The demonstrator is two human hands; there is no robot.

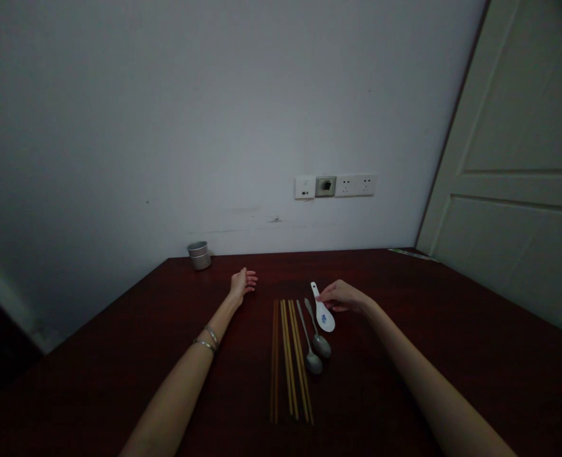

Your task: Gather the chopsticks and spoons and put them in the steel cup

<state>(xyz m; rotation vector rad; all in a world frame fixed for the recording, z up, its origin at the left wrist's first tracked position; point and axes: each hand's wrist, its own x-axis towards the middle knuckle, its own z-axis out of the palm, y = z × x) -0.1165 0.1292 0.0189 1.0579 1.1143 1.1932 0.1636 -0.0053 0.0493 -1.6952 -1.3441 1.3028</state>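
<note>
My right hand (341, 297) has its fingertips closed at the handle of a white soup spoon (326, 321) with a blue mark in its bowl. Part of that handle is covered by the fingers. Just left of it lie two metal spoons, a wider one (322, 346) and a longer, slimmer one (314, 364), bowls toward me. Further left is a row of chopsticks: several yellowish ones (287, 365) and a reddish-brown pair (274, 362). Away from them, my left hand (244, 283) rests over the table with fingers apart, holding nothing; two bracelets circle that wrist.
A grey metal cup (199, 255) stands at the back left of the dark red table (233, 393). Behind it rises a pale wall with sockets and a switch (335, 186). A flat strip (411, 254) lies along the back right edge, near a door (514, 165).
</note>
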